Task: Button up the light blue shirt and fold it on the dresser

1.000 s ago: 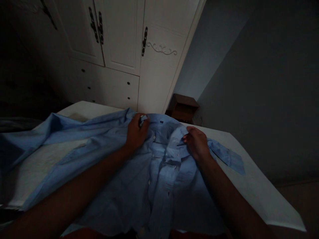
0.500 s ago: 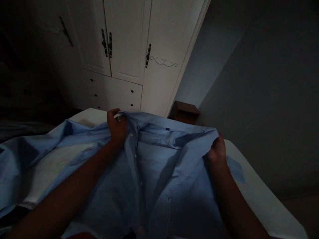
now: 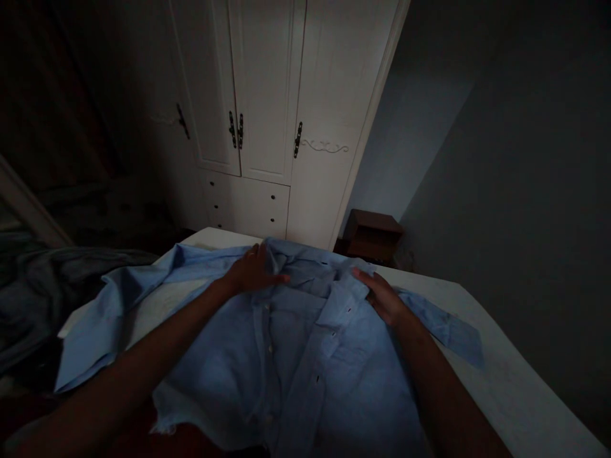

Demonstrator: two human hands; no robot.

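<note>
A light blue button-up shirt (image 3: 305, 318) lies front side up on a white table, its collar at the far edge and its front partly parted. My left hand (image 3: 251, 270) rests on the left side of the collar, thumb stretched out to the right and apart from the fingers. On the collar's right side lies my right hand (image 3: 384, 299), fingers extended over the cloth. The left sleeve (image 3: 138, 280) spreads out and bends toward me. Past my right forearm, the other sleeve (image 3: 449, 327) lies on the table.
The white table (image 3: 506, 375) extends to the right. A dark grey heap of cloth (image 3: 57, 292) sits at the left. Beyond the table stand a white wardrobe (image 3: 267, 114) with drawers and a small brown cabinet (image 3: 375, 235) beside the wall.
The collar has come down from my raised grip onto the table. Both hands have moved closer together and their fingers have loosened. The view has shifted so more table shows.
</note>
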